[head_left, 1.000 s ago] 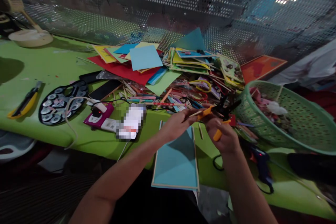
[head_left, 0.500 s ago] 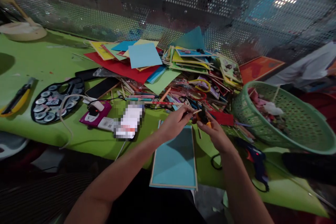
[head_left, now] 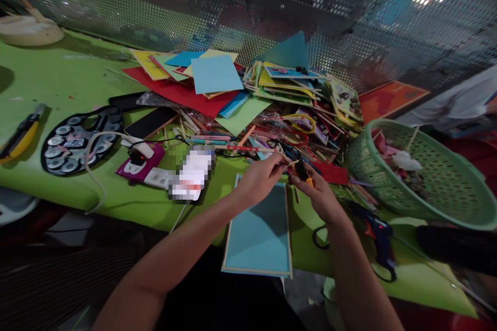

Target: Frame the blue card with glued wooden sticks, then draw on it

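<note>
My left hand (head_left: 267, 171) is closed, its fingertips pinching a thin pale wooden stick (head_left: 292, 163). In my closed right hand (head_left: 313, 186) is a small black tool with orange parts (head_left: 301, 169); fingers cover much of it, so its exact kind is unclear. The tool's black end meets the stick between the two hands. Below them lies a blue sheet framed with thin wooden sticks (head_left: 259, 232), its lower end at the table's near edge. Part of its upper left border passes under my left forearm.
Coloured paper and framed cards (head_left: 217, 75) are piled behind. A green basket (head_left: 357, 165) stands right, near a glue gun (head_left: 378, 232). Leftward are a lit phone (head_left: 192, 173), a purple power block (head_left: 145, 163), a black palette-shaped tray (head_left: 50, 158) and a yellow-black utility knife (head_left: 23, 134).
The view has shifted slightly. Both hands stay together over the top of the blue sheet, with the stick and tool still held and only slightly turned.
</note>
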The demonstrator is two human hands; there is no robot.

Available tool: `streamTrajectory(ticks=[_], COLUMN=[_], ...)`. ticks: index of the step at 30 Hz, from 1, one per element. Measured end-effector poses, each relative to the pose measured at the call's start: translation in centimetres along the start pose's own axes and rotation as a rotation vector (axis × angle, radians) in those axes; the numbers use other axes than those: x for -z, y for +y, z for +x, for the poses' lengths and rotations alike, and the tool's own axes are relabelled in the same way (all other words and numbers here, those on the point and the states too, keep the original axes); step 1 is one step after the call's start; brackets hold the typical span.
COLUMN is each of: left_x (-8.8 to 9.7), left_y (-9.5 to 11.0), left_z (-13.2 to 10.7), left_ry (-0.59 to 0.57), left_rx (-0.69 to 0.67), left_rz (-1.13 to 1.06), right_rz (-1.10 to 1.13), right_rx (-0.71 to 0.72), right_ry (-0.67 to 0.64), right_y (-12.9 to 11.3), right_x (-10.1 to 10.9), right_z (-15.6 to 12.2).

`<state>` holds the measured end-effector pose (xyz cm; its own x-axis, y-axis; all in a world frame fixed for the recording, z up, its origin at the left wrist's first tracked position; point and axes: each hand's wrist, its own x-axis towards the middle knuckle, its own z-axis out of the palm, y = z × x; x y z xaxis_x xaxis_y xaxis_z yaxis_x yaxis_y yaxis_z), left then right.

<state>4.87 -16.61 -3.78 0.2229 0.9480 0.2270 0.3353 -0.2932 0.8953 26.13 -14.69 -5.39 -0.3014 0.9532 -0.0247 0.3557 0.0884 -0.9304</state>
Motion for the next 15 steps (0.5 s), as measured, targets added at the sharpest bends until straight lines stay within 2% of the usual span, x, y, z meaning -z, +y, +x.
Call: streamTrajectory(ticks=[5,12,15], left_x=[0.0,-0.12,-0.19], left_y=[-0.02,-0.2,-0.14], left_z=[-0.03,-0.11,-0.05], left_ry=[-0.004,0.0,0.013], left_rx=[0.033,0.047,0.045], left_rz=[0.08,0.082,0.07], right_rz=[-0.049,-0.093,-0.108], right_rx=[-0.009,-0.008,0.004], right_ry=[0.008,0.023,0.075], right_y=[-0.39,-0.75,-0.58], right_x=[-0.22,-0.37,-0.69], right_z=[0.09,0.1,0.12])
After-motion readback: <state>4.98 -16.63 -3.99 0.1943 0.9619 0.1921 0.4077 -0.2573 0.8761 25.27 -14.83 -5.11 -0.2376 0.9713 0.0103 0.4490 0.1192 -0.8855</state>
